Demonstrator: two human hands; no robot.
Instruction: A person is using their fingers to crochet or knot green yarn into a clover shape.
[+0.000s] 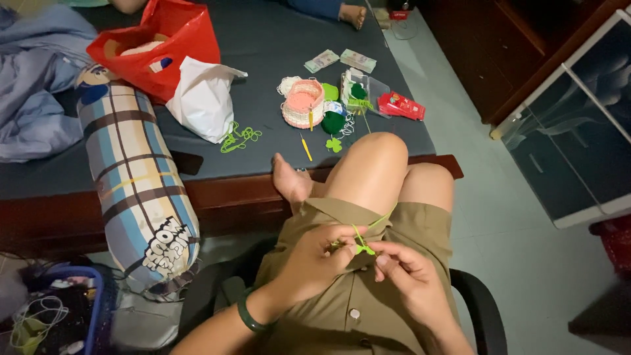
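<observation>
Hands meet over the lap: left hand (314, 255) pinches a small light-green crochet piece (362, 249) between thumb and fingers, right hand (402, 271) closed around what seems to be a hook, though the tool itself cannot be made out. Green yarn strand (380, 219) runs from the piece up over the raised knee (372, 164). Judgement: good work here calls for steady tension on that strand and the piece held close to the fingertips; the knee could snag the strand. On the bed's near edge lie a yellow crochet hook (306, 148), a small green clover (334, 145) and loose green yarn (239, 138); farther in, a pink-and-cream crochet basket (302, 103) and a clear plastic box (363, 89). Plaid bolster (138, 181) leans at the left edge.
</observation>
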